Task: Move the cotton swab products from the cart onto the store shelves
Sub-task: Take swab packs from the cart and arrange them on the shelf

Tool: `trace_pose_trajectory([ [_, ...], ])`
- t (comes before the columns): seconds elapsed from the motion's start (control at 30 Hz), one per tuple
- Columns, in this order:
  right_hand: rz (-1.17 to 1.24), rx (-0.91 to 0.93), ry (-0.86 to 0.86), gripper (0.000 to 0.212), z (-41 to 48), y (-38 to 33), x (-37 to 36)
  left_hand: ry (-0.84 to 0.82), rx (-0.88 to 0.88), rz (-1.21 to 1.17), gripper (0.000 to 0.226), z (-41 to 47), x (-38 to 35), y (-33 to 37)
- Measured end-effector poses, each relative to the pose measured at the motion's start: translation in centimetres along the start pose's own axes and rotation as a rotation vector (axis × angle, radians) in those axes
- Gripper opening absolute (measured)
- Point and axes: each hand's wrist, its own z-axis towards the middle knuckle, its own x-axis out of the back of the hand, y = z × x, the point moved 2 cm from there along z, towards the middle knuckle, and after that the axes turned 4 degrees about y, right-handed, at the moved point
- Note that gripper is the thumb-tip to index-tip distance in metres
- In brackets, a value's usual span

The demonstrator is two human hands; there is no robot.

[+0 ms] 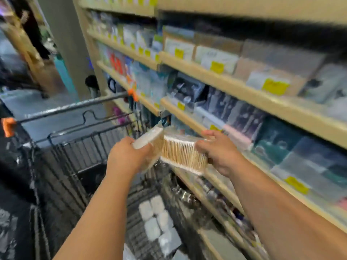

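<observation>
- Both hands are closed on swab packs, one pack each: the left hand wraps its fingers round the left pack, and the right hand clamps the right pack with the thumb on top and the fingers beneath.
- Two packs are held, meeting end to end. The left pack shows its white swab tips; the right pack shows a row of pale wooden sticks under clear wrap.
- Both held packs hang above the cart's right rim, just in front of the shelves and not touching any board.
- About five more packs lie on the cart floor near its right wall, white ends up and packed close together; blur makes the count unsure.
- At least four shelf boards run along the right, each with a raised front lip.
- Goods fill the boards almost edge to edge, so little open room shows behind the lips near the hands.
- Yellow tags sit along the lips and on the goods; six or more are in view, too blurred to read.
- The cart stands close against the shelf front, its wire wall beside the lower boards.
- One handle bar crosses the cart's far end, with an orange cap at its left end and another at the right.
- Past the handle lies grey floor, with a wooden rack at far left.
</observation>
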Motion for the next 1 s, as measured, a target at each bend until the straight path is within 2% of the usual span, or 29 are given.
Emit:
trace_pose_trajectory([
  [0.17,0.084,0.260,0.282,0.039,-4.2,-7.0,10.4,0.005,-0.270,-0.074,0.053,-4.3,2.1,12.4],
  [0.33,0.085,0.494,0.507,0.038,-8.9,-11.4,18.8,-0.003,-0.494,-0.008,0.053,-8.6,3.1,21.9],
  [0.6,0.080,0.616,0.765,0.027,-15.0,-12.9,27.2,-0.146,-0.744,-0.109,0.046,-15.4,3.1,30.5],
  [0.77,0.098,0.559,0.812,0.031,-17.7,-14.4,28.3,-0.263,-0.865,-0.137,0.028,-18.7,1.6,33.4],
  [0.93,-0.059,0.518,0.738,0.048,-18.9,-14.9,27.0,-0.349,-0.902,-0.204,0.032,-20.3,0.1,34.3],
  [1.0,-0.080,0.446,0.686,0.057,-18.8,-14.7,26.6,-0.412,-0.887,-0.241,0.030,-20.1,-0.2,33.9],
])
